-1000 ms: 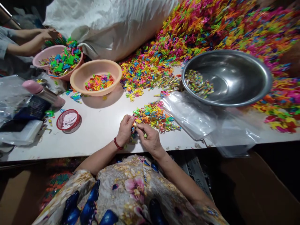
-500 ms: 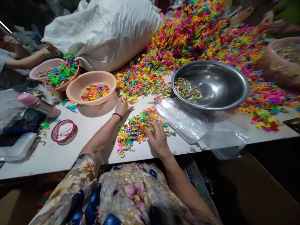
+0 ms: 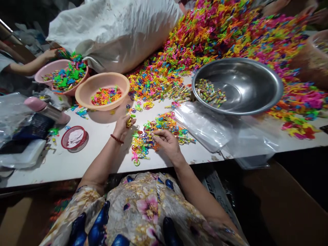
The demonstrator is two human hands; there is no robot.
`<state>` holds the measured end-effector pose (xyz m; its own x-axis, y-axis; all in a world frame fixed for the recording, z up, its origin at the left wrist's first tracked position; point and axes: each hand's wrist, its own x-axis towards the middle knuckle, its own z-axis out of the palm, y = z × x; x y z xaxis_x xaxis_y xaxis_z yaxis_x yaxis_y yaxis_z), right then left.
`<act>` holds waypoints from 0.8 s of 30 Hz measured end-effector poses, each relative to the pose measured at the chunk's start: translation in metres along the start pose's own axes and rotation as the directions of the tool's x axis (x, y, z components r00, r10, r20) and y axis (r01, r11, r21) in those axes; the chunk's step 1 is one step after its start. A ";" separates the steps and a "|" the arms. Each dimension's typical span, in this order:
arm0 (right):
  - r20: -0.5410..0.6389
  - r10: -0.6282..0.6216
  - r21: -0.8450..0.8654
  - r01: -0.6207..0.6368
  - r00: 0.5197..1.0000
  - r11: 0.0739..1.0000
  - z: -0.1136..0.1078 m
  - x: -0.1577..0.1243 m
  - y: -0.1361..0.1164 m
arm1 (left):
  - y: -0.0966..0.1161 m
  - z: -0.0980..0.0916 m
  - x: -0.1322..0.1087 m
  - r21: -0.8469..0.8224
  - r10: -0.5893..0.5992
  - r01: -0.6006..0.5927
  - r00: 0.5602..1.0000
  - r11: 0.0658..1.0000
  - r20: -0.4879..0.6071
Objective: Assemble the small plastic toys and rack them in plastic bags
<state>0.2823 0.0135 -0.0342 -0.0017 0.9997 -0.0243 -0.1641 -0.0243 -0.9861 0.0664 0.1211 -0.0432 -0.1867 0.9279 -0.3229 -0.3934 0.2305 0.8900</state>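
Nearest to me is my own pale floral shirt with blue shapes (image 3: 148,208), at the edge of the white tabletop (image 3: 102,160). My right hand (image 3: 168,145) reaches over a small pile of multicoloured plastic pieces (image 3: 167,122), thumb and forefinger drawn close at their tips; whether they pinch a piece I cannot tell. My left hand (image 3: 121,128), a dark red beaded bracelet (image 3: 117,138) at its wrist, is beyond the pile's left side, its fingers curled in and pinching a small yellowish piece (image 3: 129,122). To my left sits a round red plastic basket (image 3: 65,138) with white paper slips (image 3: 77,135) in it; to my right lie flat clear plastic bags (image 3: 205,126). Farther out stand a peach plastic basin (image 3: 83,94), holding red, orange and yellow pieces (image 3: 107,95), and a wide steel bowl (image 3: 258,87) with short striped tubes (image 3: 210,93) at its left. Behind them spread a big bright heap of plastic pieces (image 3: 205,34) and a bulging white sack (image 3: 123,30). At far left, another person's arm (image 3: 30,66) reaches to a pink basin (image 3: 41,73).
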 end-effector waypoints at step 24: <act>-0.040 -0.056 -0.075 0.053 0.998 0.996 0.016 -0.015 0.008 | -0.031 0.045 -0.127 -0.019 0.093 -0.092 0.987 0.996 0.130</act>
<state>0.2649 -0.0014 -0.0390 0.0469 0.9986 0.0246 -0.0900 0.0288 -0.9955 0.1425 0.0088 -0.0151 -0.1044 0.9755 -0.1939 -0.3915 0.1389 0.9096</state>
